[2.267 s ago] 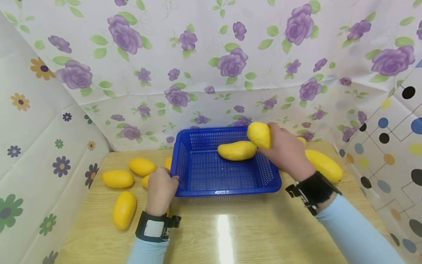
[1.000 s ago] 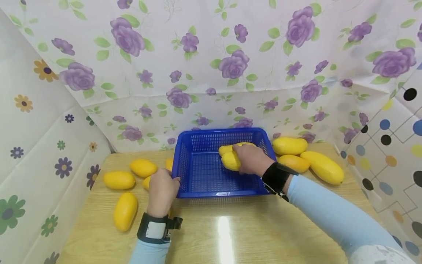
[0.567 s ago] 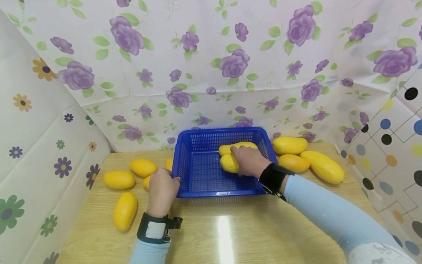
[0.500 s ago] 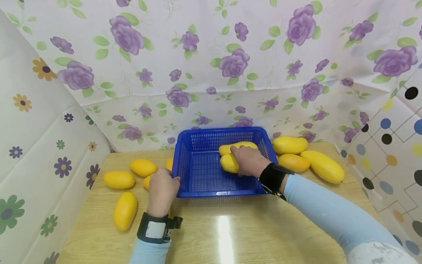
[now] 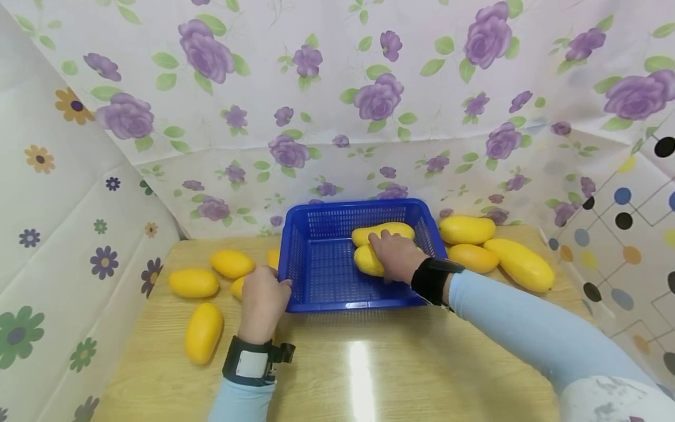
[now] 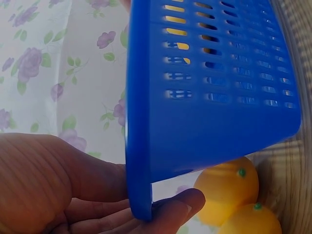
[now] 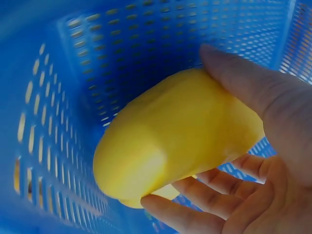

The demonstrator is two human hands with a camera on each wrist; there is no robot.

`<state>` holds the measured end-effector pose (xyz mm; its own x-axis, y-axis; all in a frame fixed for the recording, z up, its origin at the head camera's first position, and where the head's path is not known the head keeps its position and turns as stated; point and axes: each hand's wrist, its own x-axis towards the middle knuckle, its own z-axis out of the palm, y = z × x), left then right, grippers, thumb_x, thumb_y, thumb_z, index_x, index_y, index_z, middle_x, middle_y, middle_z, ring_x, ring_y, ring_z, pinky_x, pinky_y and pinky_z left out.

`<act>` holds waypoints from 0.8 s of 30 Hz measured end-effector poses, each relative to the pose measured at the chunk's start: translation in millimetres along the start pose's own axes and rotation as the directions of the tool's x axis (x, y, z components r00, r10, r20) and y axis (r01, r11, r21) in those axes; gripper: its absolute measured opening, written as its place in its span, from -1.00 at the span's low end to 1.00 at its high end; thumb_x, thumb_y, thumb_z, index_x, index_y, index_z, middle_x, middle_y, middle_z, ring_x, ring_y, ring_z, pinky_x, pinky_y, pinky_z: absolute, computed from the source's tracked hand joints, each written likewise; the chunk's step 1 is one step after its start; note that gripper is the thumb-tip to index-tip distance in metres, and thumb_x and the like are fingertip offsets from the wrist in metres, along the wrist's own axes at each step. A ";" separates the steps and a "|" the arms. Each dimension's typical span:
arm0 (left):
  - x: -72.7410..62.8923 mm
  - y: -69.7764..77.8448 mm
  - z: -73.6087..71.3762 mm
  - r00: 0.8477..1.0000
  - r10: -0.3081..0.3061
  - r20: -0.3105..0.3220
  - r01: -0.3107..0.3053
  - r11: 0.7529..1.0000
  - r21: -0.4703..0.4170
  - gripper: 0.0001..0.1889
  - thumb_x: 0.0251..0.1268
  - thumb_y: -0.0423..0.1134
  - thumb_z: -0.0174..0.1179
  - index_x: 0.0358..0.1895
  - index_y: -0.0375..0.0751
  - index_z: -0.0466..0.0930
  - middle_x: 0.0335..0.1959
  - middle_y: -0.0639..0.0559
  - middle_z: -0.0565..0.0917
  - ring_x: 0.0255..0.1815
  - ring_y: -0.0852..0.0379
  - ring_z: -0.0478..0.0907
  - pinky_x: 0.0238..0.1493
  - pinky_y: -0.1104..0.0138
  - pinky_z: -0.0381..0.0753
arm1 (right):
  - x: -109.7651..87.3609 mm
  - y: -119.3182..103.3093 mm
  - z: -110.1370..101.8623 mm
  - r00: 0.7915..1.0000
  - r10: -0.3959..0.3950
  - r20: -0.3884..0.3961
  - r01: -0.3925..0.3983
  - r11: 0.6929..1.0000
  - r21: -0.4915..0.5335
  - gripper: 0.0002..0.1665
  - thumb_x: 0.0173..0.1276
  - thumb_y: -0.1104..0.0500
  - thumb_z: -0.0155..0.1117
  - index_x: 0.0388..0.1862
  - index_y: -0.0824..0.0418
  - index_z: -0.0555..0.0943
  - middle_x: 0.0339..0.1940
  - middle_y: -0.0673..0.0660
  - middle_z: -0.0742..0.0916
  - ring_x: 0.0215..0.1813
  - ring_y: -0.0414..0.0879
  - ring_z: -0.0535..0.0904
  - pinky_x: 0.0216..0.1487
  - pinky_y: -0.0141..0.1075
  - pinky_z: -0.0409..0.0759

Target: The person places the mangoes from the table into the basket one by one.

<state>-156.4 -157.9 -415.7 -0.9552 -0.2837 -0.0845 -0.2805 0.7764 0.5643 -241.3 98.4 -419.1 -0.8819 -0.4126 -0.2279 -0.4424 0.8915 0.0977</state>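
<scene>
A blue plastic basket [image 5: 324, 272] with slotted walls stands on the table against the back cloth. My left hand [image 5: 263, 302] pinches its left rim, thumb on one side and fingers on the other in the left wrist view. Inside, toward the right end, my right hand [image 5: 398, 256] grips a long yellow mango-like fruit [image 7: 165, 129], thumb along one side and fingers curled round the other. Just behind it lies a second yellow fruit [image 5: 387, 228] of similar shape. The held fruit's far end is hidden under my palm in the head view.
Right of the basket, outside it, lie three yellow fruits, the longest [image 5: 519, 265] farthest right. Several smaller orange-yellow mango-like fruits [image 5: 193, 283] lie at the left, some partly behind my left hand. Patterned cloth [image 5: 337, 117] encloses the wooden table [image 5: 327, 363] at the back and sides.
My right hand has carried the yellow fruit from above the basket's right side down into it, in front of the other fruit. Over the last half second the hands have hardly moved.
</scene>
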 end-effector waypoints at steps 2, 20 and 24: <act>-0.2 0.5 -0.4 1.000 0.000 0.001 0.000 1.000 -0.007 -0.78 0.18 -0.21 0.25 -0.33 -0.36 0.64 -0.56 -0.13 0.59 -0.65 0.06 0.50 -0.70 0.39 0.38 | 1.7 -0.5 1.5 1.000 0.003 0.000 -0.003 1.000 -0.027 0.10 -0.24 -0.04 0.61 0.27 0.18 0.23 0.04 0.25 0.52 -0.06 0.14 0.55 -0.14 -0.03 0.64; -2.3 0.8 -1.1 1.000 0.001 -0.001 -0.001 1.000 -0.021 -0.78 0.17 -0.22 0.26 -0.31 -0.37 0.65 -0.53 -0.14 0.59 -0.62 0.04 0.51 -0.68 0.40 0.40 | -0.4 -1.8 5.8 0.999 -0.002 0.054 0.009 0.993 -0.120 -0.16 -0.06 -0.06 0.47 0.14 0.23 0.32 -0.13 0.22 0.55 -0.22 0.08 0.58 -0.26 -0.11 0.65; -1.6 -0.3 -0.3 1.000 0.004 -0.002 -0.004 1.000 -0.018 -0.77 0.17 -0.21 0.26 -0.30 -0.37 0.65 -0.53 -0.14 0.60 -0.62 0.05 0.51 -0.68 0.40 0.39 | -1.5 -1.3 4.8 0.998 0.009 0.056 -0.003 0.995 -0.104 -0.18 -0.07 -0.08 0.48 0.11 0.22 0.35 -0.14 0.21 0.56 -0.21 0.06 0.57 -0.23 -0.10 0.65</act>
<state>-154.8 -157.8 -415.5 -0.9560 -0.2821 -0.0804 -0.2751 0.7671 0.5796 -238.6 98.8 -423.5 -0.8751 -0.3938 -0.2811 -0.4545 0.8683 0.1985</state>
